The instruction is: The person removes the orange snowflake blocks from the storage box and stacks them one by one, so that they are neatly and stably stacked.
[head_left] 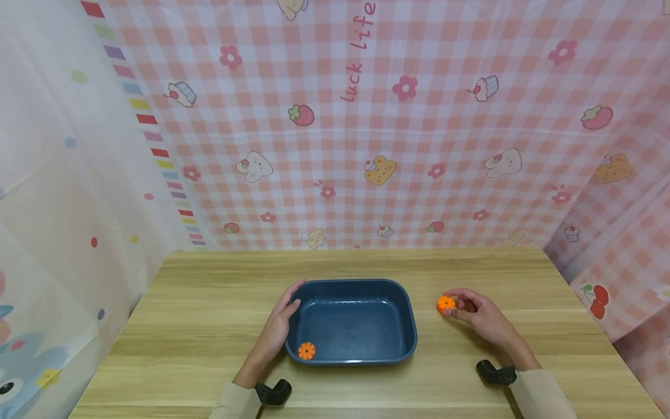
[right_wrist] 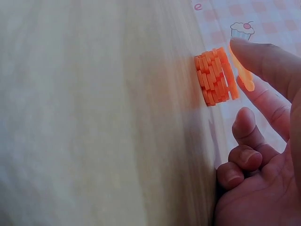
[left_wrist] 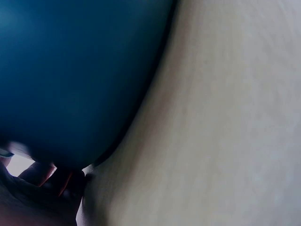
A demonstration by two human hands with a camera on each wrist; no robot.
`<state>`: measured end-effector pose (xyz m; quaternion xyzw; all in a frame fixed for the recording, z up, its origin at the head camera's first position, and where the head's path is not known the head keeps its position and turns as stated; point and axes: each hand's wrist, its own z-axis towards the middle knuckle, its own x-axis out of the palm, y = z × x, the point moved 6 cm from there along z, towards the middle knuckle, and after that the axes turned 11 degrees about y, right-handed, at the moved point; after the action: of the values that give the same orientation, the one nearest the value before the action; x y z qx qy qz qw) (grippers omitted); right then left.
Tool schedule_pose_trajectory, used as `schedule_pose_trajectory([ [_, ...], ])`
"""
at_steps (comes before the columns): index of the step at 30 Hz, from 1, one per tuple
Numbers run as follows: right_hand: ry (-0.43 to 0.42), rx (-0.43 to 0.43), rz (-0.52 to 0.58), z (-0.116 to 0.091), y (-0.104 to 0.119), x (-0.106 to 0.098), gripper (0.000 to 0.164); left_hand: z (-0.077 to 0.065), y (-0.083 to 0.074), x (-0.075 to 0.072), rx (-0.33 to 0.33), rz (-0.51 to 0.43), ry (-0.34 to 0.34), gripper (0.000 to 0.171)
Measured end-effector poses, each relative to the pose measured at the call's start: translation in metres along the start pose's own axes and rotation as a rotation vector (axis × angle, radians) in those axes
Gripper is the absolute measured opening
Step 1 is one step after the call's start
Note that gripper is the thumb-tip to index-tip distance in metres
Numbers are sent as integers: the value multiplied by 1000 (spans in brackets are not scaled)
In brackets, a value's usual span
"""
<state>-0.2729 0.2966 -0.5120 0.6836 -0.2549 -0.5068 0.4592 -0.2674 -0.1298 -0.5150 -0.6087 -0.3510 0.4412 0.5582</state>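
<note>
A dark blue rectangular basin (head_left: 356, 329) stands on the table, its outer wall (left_wrist: 75, 75) filling much of the left wrist view. My left hand (head_left: 277, 330) grips its left side, thumb over the rim and fingers along the outside. One orange notched disc (head_left: 306, 351) lies in the basin's near left corner. To the right of the basin, my right hand (head_left: 488, 322) pinches another orange notched disc (right_wrist: 242, 70) between thumb and index finger. Just beneath that disc, a short stack of orange discs (right_wrist: 214, 77) rests on the table, a narrow gap between them.
The wood-grain table (head_left: 209, 326) reaches back to a pink checked curtain (head_left: 345, 145) with cartoon prints. A paler curtain (head_left: 68, 174) hangs on the left. Each wrist carries a black camera mount, such as the one on the right wrist (head_left: 496, 373).
</note>
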Motion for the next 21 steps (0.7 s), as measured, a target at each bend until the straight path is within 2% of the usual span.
schedule_pose_trajectory([
  [21,-1,29,17,0,-1,0,40,0,-3,1,8,-3,0,47],
])
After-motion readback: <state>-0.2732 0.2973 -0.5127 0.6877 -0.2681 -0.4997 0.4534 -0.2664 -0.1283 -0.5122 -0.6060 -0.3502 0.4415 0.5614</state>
